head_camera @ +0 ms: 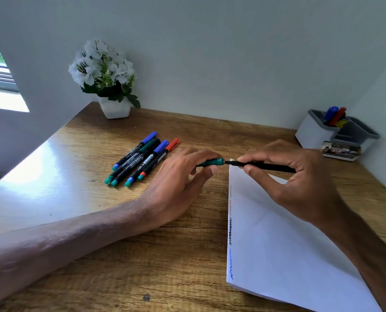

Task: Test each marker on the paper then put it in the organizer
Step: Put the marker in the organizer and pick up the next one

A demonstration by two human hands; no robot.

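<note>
Left hand (pixel 183 174) pinches green cap (pixel 211 162). Right hand (pixel 300 176) grips marker (pixel 262 165) over paper (pixel 289 244) top-left corner, cap just off tip. Scribbles (pixel 230 233) on paper's left edge. Organizer (pixel 311 131) beyond paper, right: blue and red markers (pixel 335 114) inside. Five loose markers (pixel 140 158) left of paper, likely pending.
</note>
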